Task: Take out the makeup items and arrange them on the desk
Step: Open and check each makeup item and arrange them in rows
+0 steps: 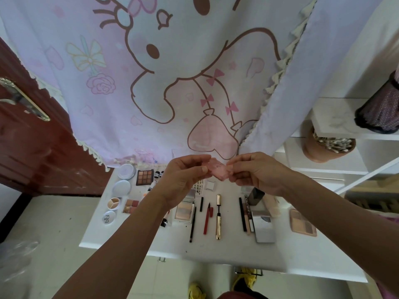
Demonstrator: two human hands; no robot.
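A cartoon curtain (pixel 172 83) is hanging, glowing with daylight. Left of it a brown door (pixel 32 147) is standing; right, white shelves (pixel 336 130) are rising; below, a white desk (pixel 216 251) is standing on pale floor (pixel 54 223).

White desk (pixel 129 240); pale lilac curtain (pixel 151 87) printed with a brown-outlined cartoon character and pink bows; reddish-brown door (pixel 32 152); gold tube (pixel 218 223); red pencil (pixel 206 220); translucent pink item (pixel 219 171).

Mascara (pixel 218 225) lies on the desk (pixel 216 251), right of the pen (pixel 207 221).
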